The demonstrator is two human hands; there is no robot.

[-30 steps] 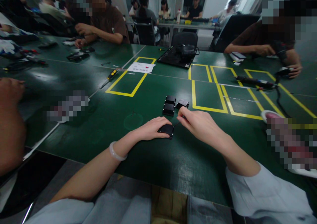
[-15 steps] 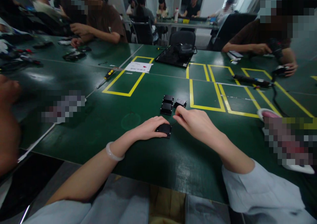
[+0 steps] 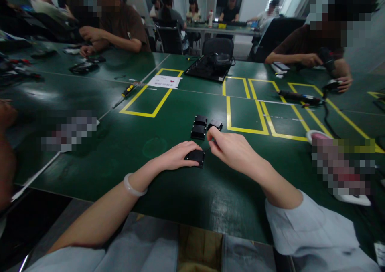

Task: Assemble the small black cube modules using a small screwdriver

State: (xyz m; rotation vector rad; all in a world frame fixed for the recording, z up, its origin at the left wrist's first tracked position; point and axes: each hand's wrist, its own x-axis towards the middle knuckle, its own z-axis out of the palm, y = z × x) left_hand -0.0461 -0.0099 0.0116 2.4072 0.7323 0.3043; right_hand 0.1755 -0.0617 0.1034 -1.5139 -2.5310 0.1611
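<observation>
My left hand is closed around the sides of a small black block with silvery dots at its corners. The block lies on the green table, its left part hidden by the fingers. Just right of it, my right hand is pinched on a thin dark wire-like piece that reaches toward the block's upper right corner. What else the fingertips hold is hidden. Beyond the hands, similar black blocks stand close together in a column, and another black block sits beside them, partly covered by my right hand.
Yellow tape outlines mark the green table. A screwdriver and a paper sheet lie at the left, a black panel farther back. Blurred-out items in a white tray stand at the right. Several people sit around.
The whole view has shifted slightly, so everything appears a little farther left. Both hands keep almost the same hold beside the block.
</observation>
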